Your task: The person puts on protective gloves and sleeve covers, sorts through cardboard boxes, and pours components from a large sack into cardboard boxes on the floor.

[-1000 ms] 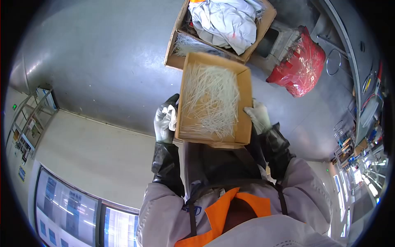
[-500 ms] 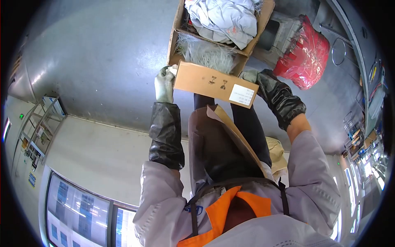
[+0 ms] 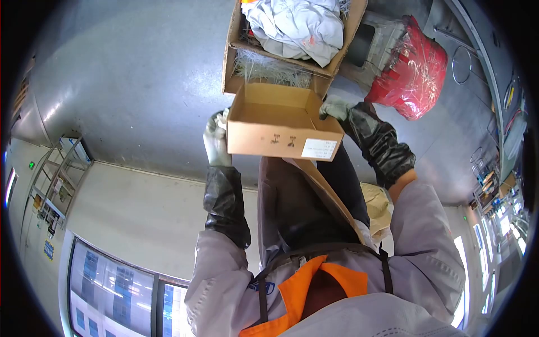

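Observation:
A shallow open-topped cardboard box (image 3: 247,139) is held up in front of me, its inside showing bare brown cardboard. Printed marks and a white label (image 3: 319,148) are on the side facing me. At its left end, my left hand (image 3: 217,140), in a pale glove, is closed on the box's edge; something small and white shows by its fingers. My gloved right hand (image 3: 336,106) grips the opposite end near the rim, with its thumb at the inner wall. Beyond stands a larger carton (image 3: 229,70) with translucent shredded strips (image 3: 269,70) in it.
Pale crumpled cloth (image 3: 297,28) fills another cardboard carton (image 3: 351,33) at the top. To the right lies a red bundle in clear wrap (image 3: 412,76). A metal rack (image 3: 62,168) stands by the left wall, and a beige sack (image 3: 376,208) is near my legs.
The box has moved slightly toward me and left and tilted, so its open inside now shows. My left hand moved down with it, and my right hand's fingers now show at the rim.

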